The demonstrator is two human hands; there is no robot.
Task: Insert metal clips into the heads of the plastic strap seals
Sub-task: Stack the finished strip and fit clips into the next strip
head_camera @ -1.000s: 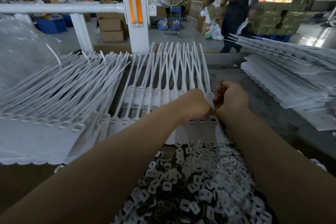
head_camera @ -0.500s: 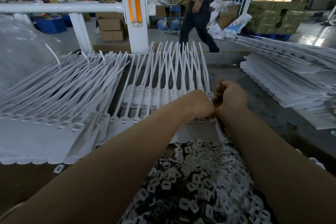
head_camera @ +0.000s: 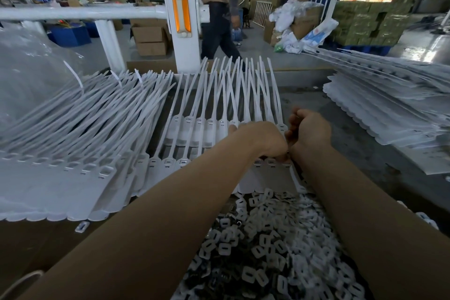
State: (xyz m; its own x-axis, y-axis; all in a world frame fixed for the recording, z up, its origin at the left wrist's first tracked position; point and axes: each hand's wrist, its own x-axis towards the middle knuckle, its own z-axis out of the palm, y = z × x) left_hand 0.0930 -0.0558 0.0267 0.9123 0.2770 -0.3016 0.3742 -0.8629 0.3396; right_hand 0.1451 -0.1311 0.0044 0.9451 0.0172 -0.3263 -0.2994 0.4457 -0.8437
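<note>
A row of white plastic strap seals [head_camera: 194, 129] lies fanned across the table, heads toward me and tails pointing away. My left hand [head_camera: 263, 140] is curled down onto the seal heads [head_camera: 270, 161] at the right end of the front row. My right hand [head_camera: 310, 129] is a closed fist touching it, and the fingertips of both meet at one head. The clip pinched there is hidden by the fingers. A heap of metal clips in white frames [head_camera: 265, 251] fills the space below my forearms.
A thick stack of strap seals [head_camera: 73, 148] lies at the left, and another stack [head_camera: 389, 110] at the right. A clear plastic bag [head_camera: 26, 75] sits far left. A white rail and post [head_camera: 180, 22] stand behind the table. A person [head_camera: 219, 15] walks beyond them.
My hands stay clenched together at the same seal head, barely shifting. The person in the background has walked from right to left behind the post.
</note>
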